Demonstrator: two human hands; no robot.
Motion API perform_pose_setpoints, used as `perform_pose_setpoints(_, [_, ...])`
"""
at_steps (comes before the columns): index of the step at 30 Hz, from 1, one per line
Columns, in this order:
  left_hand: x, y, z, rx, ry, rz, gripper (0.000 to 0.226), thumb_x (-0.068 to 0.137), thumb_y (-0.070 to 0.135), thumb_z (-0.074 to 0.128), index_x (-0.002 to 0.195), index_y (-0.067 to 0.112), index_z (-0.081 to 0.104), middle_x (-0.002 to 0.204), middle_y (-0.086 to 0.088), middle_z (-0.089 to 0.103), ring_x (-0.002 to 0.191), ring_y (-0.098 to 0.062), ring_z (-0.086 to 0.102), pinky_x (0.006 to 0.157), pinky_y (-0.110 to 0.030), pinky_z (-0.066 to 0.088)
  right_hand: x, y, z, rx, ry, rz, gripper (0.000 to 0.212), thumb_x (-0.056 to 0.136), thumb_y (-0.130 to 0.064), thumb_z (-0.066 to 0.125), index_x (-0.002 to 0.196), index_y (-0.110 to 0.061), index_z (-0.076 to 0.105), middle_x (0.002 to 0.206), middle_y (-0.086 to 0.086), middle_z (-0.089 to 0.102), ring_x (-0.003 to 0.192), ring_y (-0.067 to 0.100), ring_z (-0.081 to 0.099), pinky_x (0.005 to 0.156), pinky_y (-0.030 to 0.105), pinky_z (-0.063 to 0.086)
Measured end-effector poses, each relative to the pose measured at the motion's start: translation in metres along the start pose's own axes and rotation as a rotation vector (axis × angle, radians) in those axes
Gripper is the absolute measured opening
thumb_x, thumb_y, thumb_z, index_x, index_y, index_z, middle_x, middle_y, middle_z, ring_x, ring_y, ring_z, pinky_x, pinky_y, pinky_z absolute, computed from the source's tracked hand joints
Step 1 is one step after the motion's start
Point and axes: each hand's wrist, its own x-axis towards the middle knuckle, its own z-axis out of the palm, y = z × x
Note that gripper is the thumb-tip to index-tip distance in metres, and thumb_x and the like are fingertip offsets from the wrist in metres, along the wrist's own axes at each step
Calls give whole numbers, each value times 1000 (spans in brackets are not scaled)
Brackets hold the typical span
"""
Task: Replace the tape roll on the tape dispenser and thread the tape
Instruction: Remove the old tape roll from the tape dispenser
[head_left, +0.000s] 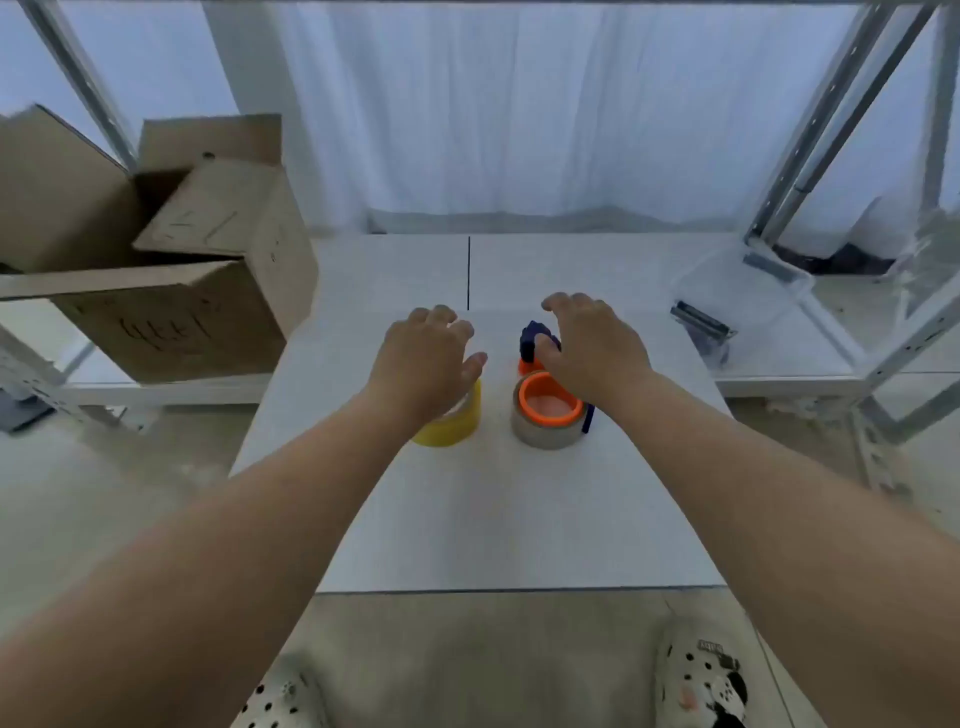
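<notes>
Head view: left hand loosely spread, hiding part of yellow tape roll; right hand spread over tape dispenser — cardboard box scrawl unreadable.

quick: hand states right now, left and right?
Left hand: open, over the yellow tape roll, holding nothing.
Right hand: open, over the tape dispenser, holding nothing.

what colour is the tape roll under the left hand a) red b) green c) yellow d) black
c: the tape roll below the left hand is yellow, standing on the table next to the tape dispenser.
</notes>
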Motion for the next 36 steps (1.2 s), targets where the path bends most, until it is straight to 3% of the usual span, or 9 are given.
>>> perform_pose_setpoints(10, [-4, 21, 45, -141, -110, 68, 43, 95, 42, 42, 127, 16, 53, 130, -7, 53, 119, -25, 47, 95, -37, 41, -4, 34, 42, 88, -146, 269, 53, 88, -24, 51, 136, -9, 35, 126, 15, 49, 112, 33, 50, 82, 39, 43])
perform_pose_setpoints(13, [5, 25, 53, -164, -137, 62, 44, 95, 43, 41, 127, 15, 52, 126, -9, 54, 118, -25, 47, 94, -37, 41, -6, 46, 52, 165, -220, 377, 30, 84, -24, 55, 108, -7, 50, 101, 15, 61, 82, 29, 58, 66, 36, 48])
perform_pose_setpoints(16, [17, 30, 58, -153, -211, 50, 46, 95, 44, 41, 126, 12, 52, 123, -11, 55, 114, -27, 50, 90, -38, 44, -11, 48, 57, 252, -227, 413, 17, 82, -18, 55, 93, -5, 58, 88, 14, 65, 74, 31, 65, 72, 41, 57])
perform_pose_setpoints(21, [35, 40, 54, -184, -351, 15, 49, 94, 46, 41, 122, 7, 50, 113, -12, 60, 100, -27, 58, 78, -35, 44, -15, 46, 56, 298, -188, 466, 21, 81, -11, 54, 101, -5, 55, 96, 15, 62, 80, 33, 64, 75, 48, 58])
perform_pose_setpoints(24, [38, 50, 50, -391, -394, -103, 45, 91, 45, 49, 119, 9, 49, 100, -9, 63, 81, -25, 67, 67, -34, 56, -14, 43, 53, 418, -138, 518, 23, 85, -12, 54, 106, -8, 44, 96, 10, 55, 83, 31, 61, 76, 48, 57])
perform_pose_setpoints(26, [38, 50, 46, -547, -363, -197, 42, 88, 38, 56, 119, 12, 45, 100, -8, 60, 72, -25, 68, 65, -38, 59, -10, 36, 47, 602, -58, 556, 26, 86, -11, 55, 107, -11, 38, 96, 8, 53, 84, 29, 60, 77, 48, 58])
perform_pose_setpoints(29, [35, 36, 39, -642, -167, -280, 41, 85, 25, 62, 119, 12, 44, 106, -8, 59, 81, -23, 64, 72, -35, 55, -3, 22, 36, 939, -23, 563, 42, 84, -5, 58, 114, -15, 31, 109, 13, 53, 92, 28, 60, 77, 43, 58])
perform_pose_setpoints(33, [29, 16, 19, -634, 58, -250, 35, 85, 14, 59, 118, 13, 49, 103, -3, 56, 85, -16, 54, 70, -25, 42, 11, 5, 18, 1082, -174, 473, 89, 81, 2, 64, 144, -28, 8, 99, 7, 55, 91, 24, 60, 82, 37, 53])
perform_pose_setpoints(36, [26, 7, 2, -568, 131, -191, 33, 86, 12, 55, 118, 14, 52, 107, -7, 59, 86, -18, 55, 73, -26, 45, 19, -12, 4, 1176, -206, 443, 74, 83, -11, 69, 141, -24, 25, 112, 8, 59, 100, 24, 62, 78, 33, 54])
